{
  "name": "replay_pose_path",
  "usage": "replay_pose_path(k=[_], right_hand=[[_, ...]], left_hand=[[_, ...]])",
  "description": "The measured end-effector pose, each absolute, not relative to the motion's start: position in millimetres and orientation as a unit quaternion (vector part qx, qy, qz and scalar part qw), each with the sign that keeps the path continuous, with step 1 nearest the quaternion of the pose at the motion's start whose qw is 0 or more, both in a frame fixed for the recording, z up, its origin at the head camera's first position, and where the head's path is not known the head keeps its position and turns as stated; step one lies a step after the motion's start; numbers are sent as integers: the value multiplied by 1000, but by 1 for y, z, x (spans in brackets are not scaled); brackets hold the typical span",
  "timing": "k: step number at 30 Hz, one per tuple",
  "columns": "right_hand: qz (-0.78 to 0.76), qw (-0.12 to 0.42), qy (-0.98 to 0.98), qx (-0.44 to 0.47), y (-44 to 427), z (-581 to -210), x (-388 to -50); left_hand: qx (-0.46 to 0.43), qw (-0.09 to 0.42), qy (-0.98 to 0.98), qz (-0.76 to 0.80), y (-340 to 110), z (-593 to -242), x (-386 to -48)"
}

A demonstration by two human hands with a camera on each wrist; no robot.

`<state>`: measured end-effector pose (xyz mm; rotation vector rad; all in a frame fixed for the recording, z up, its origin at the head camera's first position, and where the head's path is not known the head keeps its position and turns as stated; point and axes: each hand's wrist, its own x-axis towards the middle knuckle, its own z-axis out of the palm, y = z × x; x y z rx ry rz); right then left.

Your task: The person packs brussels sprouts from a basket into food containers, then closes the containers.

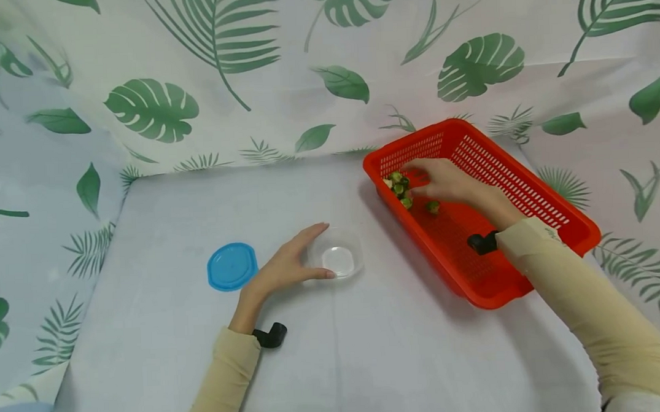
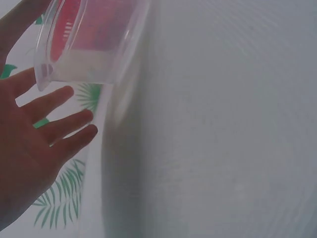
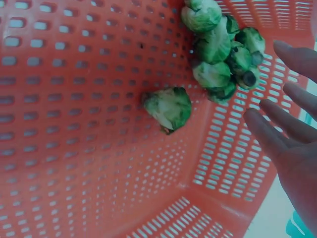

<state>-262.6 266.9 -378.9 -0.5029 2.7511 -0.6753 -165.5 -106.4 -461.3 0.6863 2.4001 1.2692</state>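
Observation:
A clear plastic tub (image 1: 340, 258) stands on the table, and my left hand (image 1: 288, 263) rests thumb and fingers around its left side; the left wrist view shows the fingers of that hand (image 2: 29, 134) spread beside the tub (image 2: 94, 44). Inside the red basket (image 1: 448, 256), my right hand (image 1: 445, 181) reaches over the small green sprouts (image 1: 398, 187) heaped in its far left corner. In the right wrist view the hand (image 3: 292, 124) has its fingers apart near the heap (image 3: 218, 54), holding nothing. One sprout (image 3: 168, 108) lies apart on the basket floor.
A blue lid (image 1: 232, 267) lies flat on the table, left of the tub. The basket's raised rim (image 1: 420, 251) stands between the tub and the sprouts. Leaf-printed cloth (image 1: 281, 97) rises behind the table and at both sides.

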Motion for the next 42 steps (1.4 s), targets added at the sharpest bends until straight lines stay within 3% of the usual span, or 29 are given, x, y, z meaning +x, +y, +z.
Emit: replay_pose_path(k=[18,42], right_hand=[[-274,101,947,-135,255,-400,-294],[-246,97,951,-159,254,-400,-299]], left_hand=[[211,196,838,463,-102,-459,-163],[217,204,824,482,-101,-463,-165]])
